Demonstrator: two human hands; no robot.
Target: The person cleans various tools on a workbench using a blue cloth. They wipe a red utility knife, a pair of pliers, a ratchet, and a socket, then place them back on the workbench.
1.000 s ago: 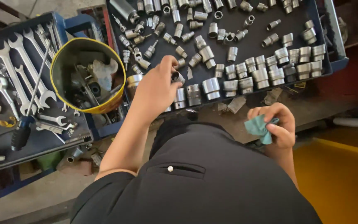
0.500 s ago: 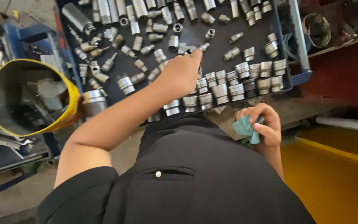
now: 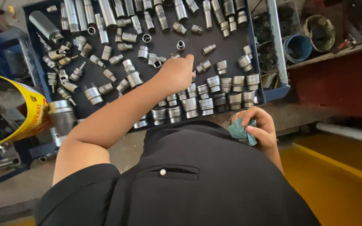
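Note:
My left hand (image 3: 174, 73) reaches over a dark blue tray (image 3: 231, 46) full of steel sockets, its fingers curled down among the small sockets (image 3: 153, 60) near the tray's middle. Whether the fingers grip one is hidden by the back of the hand. A neat row of short, wide sockets (image 3: 227, 83) lies just right of that hand. My right hand (image 3: 260, 125) stays close to my body below the tray's front edge, closed on a crumpled teal cloth (image 3: 239, 130). My black shirt fills the bottom of the view.
A yellow can (image 3: 30, 113) lies tilted at the left, with a large steel socket (image 3: 61, 117) beside it. Long sockets (image 3: 105, 14) line the tray's far edge. Round tubs (image 3: 297, 47) sit at the right behind the tray. A yellow surface (image 3: 336, 188) lies at the lower right.
The view has swung left to right, so the wrenches left the frame and the can slid to the left edge. My left hand reached farther up the tray. My right hand kept the cloth.

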